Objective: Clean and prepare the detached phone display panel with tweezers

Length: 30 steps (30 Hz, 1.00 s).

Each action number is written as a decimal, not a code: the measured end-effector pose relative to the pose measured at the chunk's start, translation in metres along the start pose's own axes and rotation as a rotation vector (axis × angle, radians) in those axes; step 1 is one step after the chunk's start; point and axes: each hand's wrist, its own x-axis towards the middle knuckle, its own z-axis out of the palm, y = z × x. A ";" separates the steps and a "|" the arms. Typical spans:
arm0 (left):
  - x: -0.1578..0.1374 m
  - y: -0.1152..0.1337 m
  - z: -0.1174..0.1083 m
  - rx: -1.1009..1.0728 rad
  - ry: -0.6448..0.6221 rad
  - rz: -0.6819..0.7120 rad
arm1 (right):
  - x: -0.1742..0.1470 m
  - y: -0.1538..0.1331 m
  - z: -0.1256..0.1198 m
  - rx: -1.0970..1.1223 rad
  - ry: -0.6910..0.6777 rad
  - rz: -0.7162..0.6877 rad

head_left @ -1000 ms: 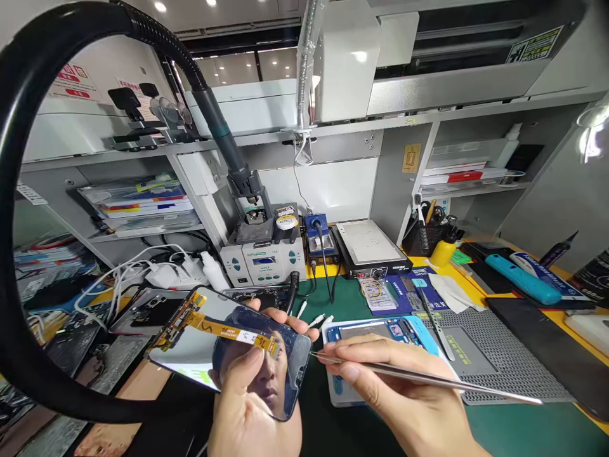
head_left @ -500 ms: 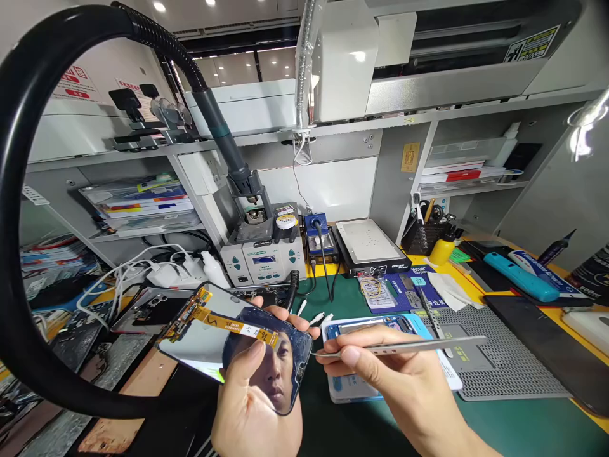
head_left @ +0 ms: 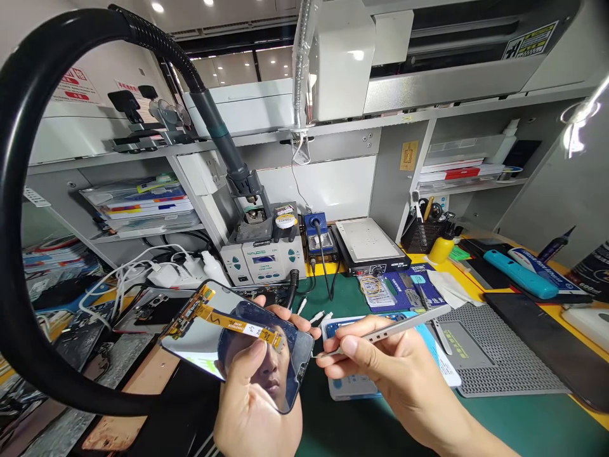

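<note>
My left hand [head_left: 257,406] grips a phone screen [head_left: 190,346] from below, thumb on its mirror-like back and fingers around the far edge. An orange flex cable [head_left: 238,325] with a white label runs along that back, and a face is reflected in the surface. My right hand [head_left: 399,374] pinches slim metal tweezers [head_left: 409,322] with holes along the side. Their tip is at the screen's right edge; whether it touches is too small to tell. Behind my right hand, and partly hidden by it, lies a blue and white phone-sized tray [head_left: 347,387].
A perforated grey mat [head_left: 518,362] lies to the right. A hot-air station [head_left: 264,260], a soldering iron stand [head_left: 320,241] and a heating plate [head_left: 368,244] stand behind. A thick black hose [head_left: 14,190] loops at the left, near phone parts. A yellow bottle [head_left: 442,244] stands back right.
The tweezers' rear end has swung up and to the left, so they slant more steeply. Their tip stays near the screen's edge. The left hand and the screen have shifted slightly.
</note>
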 end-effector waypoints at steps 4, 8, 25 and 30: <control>0.000 0.000 -0.001 -0.021 0.006 -0.009 | 0.000 -0.002 0.001 0.000 0.004 0.013; 0.000 0.000 -0.002 -0.047 -0.016 -0.027 | 0.001 -0.002 0.002 0.006 0.012 0.023; 0.004 -0.004 -0.008 -0.050 -0.078 0.049 | -0.003 -0.001 0.004 -0.068 0.085 -0.109; 0.002 -0.005 -0.010 -0.072 -0.061 0.012 | -0.007 0.000 0.006 -0.254 0.099 -0.186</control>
